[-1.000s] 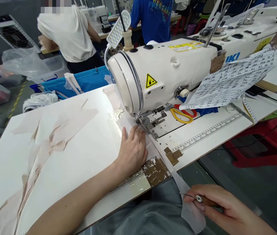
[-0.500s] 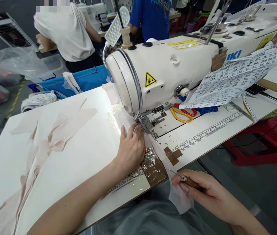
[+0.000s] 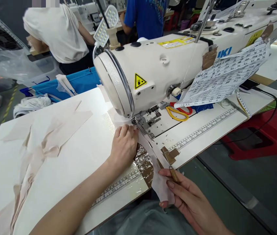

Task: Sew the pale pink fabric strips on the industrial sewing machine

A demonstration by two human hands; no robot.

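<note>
My left hand [image 3: 124,143], fingers curled together, presses on a pale pinkish-white fabric strip [image 3: 163,189] just in front of the needle area of a white sewing machine [image 3: 153,71]. From there the strip runs toward me and hangs past the table's front edge. My right hand [image 3: 189,195] has the strip's loose end between its fingers. In the same hand is a wooden-handled awl [image 3: 174,175], its handle slanting up and its fine tip hard to make out. The left fingertips are partly hidden.
Pale fabric pieces [image 3: 52,140] lie on the left of the white table [image 3: 79,169]. Yellow-and-red scissors [image 3: 177,114] rest by the machine under a handwritten sheet [image 3: 226,75]. A red stool [image 3: 258,137] stands at right. Two people work beyond.
My right hand has shifted left, and the awl has swung to a more upright slant. The right fingers now take in the strip's end. My left hand stays by the needle area.
</note>
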